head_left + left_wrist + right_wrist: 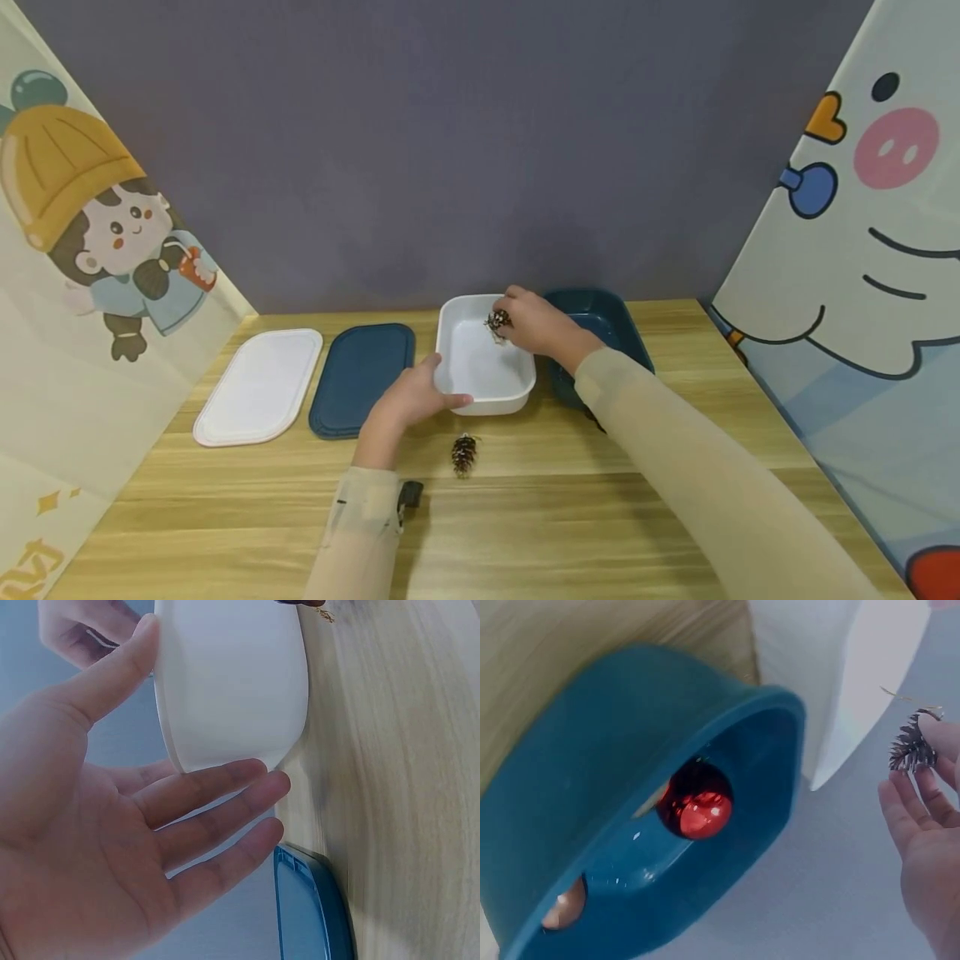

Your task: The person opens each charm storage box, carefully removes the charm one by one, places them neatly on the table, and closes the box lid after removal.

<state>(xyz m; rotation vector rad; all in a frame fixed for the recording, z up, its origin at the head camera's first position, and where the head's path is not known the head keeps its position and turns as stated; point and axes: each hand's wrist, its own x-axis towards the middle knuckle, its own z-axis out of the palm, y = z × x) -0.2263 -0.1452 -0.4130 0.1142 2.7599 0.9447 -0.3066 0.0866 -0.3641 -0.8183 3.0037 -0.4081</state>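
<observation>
Above the white box (483, 362), toward its far right part, the right hand (534, 323) holds a pine cone (495, 322). Right grip: narrow, closed about the cone — thumb at one side, fingertips at the opposite side. The cone lies at the fingertips, ahead of the palm, with its scales exposed between them. In the right wrist view, it stands apart from the white rim.

Left grip: wide, fingers straight. The left hand (414, 393) spans the box's near left corner, thumb at the left rim, fingers at the near wall.

A second pine cone (463, 455) lies on the tabletop (540, 517), near the left hand and in front of the box. The blue box (600, 742), right of the white one, contains a red ball (699, 806).
</observation>
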